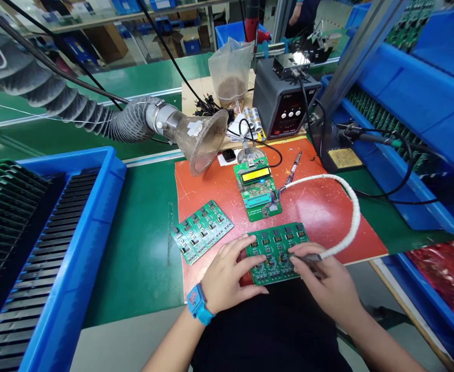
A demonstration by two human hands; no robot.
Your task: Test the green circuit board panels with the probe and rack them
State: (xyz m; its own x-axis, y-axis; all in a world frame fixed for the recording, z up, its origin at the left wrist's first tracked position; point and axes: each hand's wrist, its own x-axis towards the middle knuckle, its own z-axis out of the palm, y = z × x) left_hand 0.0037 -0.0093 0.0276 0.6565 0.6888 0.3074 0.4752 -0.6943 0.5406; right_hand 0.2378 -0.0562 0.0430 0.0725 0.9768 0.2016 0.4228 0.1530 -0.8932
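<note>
In the head view a green circuit board (277,253) with several small digit displays lies at the near edge of the red mat. My left hand (232,271) grips its left side, index and middle fingers over the top and thumb along the near edge. My right hand (323,279) is closed around a dark probe (311,257) on a white-sleeved cable (354,206). The probe's tip is at the board's right half, largely hidden by fingers. Beyond it lies a programmer board (255,188) with a lit yellow screen, where the cable runs. A second circuit board (202,231) rests to the left.
A fume extraction funnel (205,142) hangs over the mat's far left. The soldering station (284,98) stands at the back, and a pen (294,166) lies on the red mat (319,201). Blue bins (106,170) with boards flank both sides.
</note>
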